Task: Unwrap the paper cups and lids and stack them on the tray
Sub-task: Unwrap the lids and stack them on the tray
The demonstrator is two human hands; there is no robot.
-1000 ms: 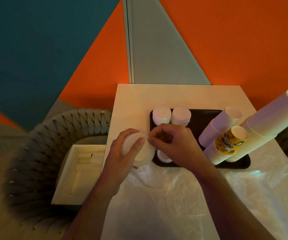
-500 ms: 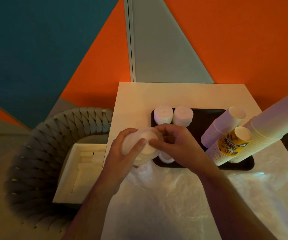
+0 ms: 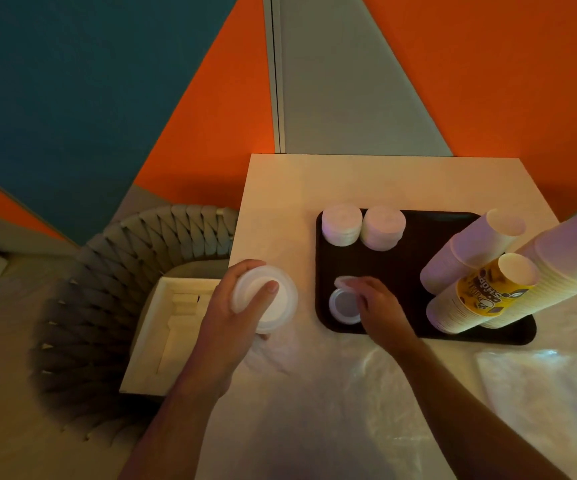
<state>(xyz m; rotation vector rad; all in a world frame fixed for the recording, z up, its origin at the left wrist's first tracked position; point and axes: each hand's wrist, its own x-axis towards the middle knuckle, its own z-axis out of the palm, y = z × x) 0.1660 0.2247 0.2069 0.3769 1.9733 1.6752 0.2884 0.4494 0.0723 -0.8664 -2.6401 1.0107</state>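
Lids going onto the tray a few at a time

The left hand (image 3: 242,306) is wrapped around a batch of lids (image 3: 273,306), parked just off the tray (image 3: 401,271), I'd guess as the supply. The right hand (image 3: 373,303) pinches a lid (image 3: 344,281) over the low lid pile (image 3: 342,304) in the near corner. Two taller lid stacks (image 3: 363,226) sit at the back, with leaning cup stacks (image 3: 488,282) on the right and loose plastic wrap (image 3: 384,393) in front.

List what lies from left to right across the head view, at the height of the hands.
Woven chair → white box → left hand gripping a lid stack → right hand holding a lid over the tray → cup stacks.
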